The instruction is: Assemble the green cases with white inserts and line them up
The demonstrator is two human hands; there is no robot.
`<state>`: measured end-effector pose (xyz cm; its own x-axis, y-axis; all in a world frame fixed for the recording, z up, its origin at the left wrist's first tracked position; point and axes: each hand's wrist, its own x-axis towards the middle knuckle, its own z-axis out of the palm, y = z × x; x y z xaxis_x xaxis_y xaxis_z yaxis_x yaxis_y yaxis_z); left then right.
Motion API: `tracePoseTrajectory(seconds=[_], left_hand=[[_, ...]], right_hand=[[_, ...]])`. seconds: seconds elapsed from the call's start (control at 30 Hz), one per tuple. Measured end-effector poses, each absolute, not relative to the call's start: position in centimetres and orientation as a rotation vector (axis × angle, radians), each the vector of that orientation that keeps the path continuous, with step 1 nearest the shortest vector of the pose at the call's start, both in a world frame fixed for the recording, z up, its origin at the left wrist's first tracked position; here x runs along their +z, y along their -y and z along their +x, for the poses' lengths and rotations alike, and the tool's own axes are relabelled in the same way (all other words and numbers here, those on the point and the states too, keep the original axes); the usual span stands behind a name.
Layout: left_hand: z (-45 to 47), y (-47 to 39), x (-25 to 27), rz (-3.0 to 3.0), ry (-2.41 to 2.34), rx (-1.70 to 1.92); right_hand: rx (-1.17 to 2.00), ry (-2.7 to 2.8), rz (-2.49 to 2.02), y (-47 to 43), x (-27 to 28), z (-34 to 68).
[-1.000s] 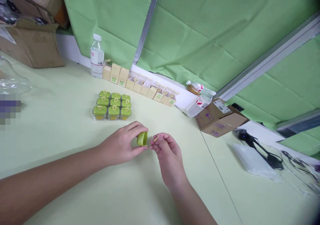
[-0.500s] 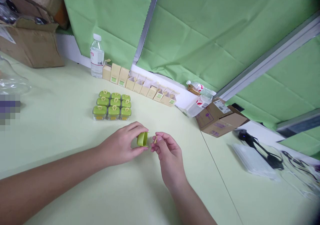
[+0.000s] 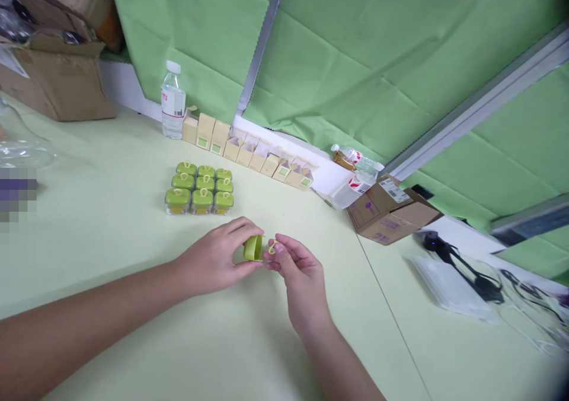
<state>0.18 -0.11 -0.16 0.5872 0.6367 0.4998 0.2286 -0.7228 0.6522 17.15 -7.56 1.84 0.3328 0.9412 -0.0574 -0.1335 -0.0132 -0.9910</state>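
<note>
A small green lid (image 3: 251, 248) is held on its side by my left hand (image 3: 217, 257), thumb below and fingers above, its hollow side facing right. Just right of it, my right hand (image 3: 300, 276) pinches a small pale yellow loop (image 3: 272, 247) between thumb and fingertips. The loop and the lid are a short gap apart. Beyond my left hand, several clear little containers with green lids (image 3: 202, 197) stand packed in rows, each lid topped with a similar yellow loop.
Along the wall stands a row of small beige cartons (image 3: 246, 152) beside a water bottle (image 3: 172, 104). Cardboard boxes sit at the far left (image 3: 75, 86) and right (image 3: 386, 211). Plastic bags (image 3: 448, 285) and black cables (image 3: 486, 285) lie on the right.
My right hand has turned the yellow loop so that its ring shape shows, and has brought it slightly left towards the lid. My left hand stays in place with the lid.
</note>
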Motion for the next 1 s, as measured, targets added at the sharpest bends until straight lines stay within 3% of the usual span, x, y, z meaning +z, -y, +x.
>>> tracePoseTrajectory(seconds=[1.0], left_hand=[[0.14, 0.14, -0.13, 2.295, -0.657, 1.018]], right_hand=[[1.071, 0.868, -1.259, 7.57, 1.92, 17.51]])
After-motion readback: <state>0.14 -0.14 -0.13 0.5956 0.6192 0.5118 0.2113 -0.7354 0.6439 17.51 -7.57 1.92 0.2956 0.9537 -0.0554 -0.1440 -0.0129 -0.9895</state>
